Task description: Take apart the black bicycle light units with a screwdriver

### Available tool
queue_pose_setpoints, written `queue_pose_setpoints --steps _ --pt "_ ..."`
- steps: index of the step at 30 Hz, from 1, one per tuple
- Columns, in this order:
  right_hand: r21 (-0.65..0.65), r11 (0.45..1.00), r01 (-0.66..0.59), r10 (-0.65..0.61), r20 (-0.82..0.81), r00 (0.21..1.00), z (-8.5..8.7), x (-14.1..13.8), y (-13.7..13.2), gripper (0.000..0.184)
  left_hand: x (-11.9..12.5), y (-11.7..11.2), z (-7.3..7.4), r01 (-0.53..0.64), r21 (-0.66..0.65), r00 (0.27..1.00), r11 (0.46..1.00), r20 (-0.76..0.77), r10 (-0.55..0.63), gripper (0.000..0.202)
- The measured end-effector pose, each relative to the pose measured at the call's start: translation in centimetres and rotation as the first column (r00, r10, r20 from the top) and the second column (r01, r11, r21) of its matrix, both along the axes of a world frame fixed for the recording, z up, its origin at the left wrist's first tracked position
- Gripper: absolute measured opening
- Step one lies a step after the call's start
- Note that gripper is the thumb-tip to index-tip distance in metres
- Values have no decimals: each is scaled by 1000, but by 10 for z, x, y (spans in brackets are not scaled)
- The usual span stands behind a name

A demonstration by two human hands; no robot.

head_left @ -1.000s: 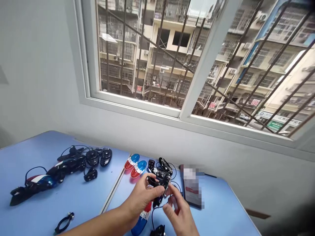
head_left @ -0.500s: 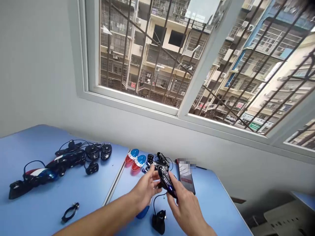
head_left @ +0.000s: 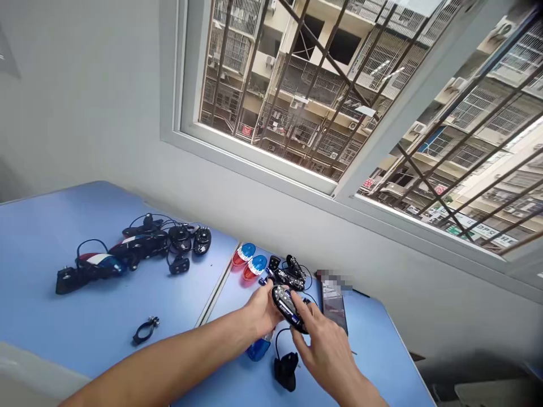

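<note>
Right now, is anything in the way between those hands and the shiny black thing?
Nothing visible: the left hand and right hand are both on the shiny black device. The corded black piece lies on the table nearer the viewer, not between them.

Right of the phone (head_left: 334, 308), bare blue tabletop (head_left: 375, 345) leaves passage — left of it, the left hand (head_left: 262, 310), right hand (head_left: 326, 336) and black device (head_left: 287, 305) they hold block the way, and nearer than it lies a corded black bracket (head_left: 285, 371).

The glossy black oval device (head_left: 287, 305) is held tilted.
</note>
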State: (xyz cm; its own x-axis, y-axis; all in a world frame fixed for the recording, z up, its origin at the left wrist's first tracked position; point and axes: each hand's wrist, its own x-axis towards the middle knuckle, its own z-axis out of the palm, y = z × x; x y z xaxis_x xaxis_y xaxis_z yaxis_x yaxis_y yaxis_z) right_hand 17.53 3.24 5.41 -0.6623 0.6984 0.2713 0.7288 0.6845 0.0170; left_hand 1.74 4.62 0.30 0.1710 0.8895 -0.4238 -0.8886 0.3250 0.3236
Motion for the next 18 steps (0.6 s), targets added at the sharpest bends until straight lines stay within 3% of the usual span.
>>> queue_pose_setpoints --steps 4,7,10,12,15,18 --pt "-130 990 58 -79 -162 984 5 1 5 56 -3 1 3 -54 -54 997 997 -55 51 34" --pt "-381 923 46 -181 -326 928 10 5 12 55 -10 1 8 -50 -46 991 998 -128 44 19" --pt "-656 754 -26 -402 -492 772 12 14 17 54 -16 3 11 -31 -33 972 999 -234 22 10" --pt "-802 575 -163 -591 -545 595 9 21 18 49 -17 8 12 -13 -14 952 1000 -306 8 11" --pt "-842 351 -411 -767 -510 390 -2 30 14 41 -11 14 15 22 20 912 1000 -409 -12 12" --pt "-808 253 -531 -812 -476 338 -14 35 8 45 -5 13 22 66 62 863 996 -504 -26 10"
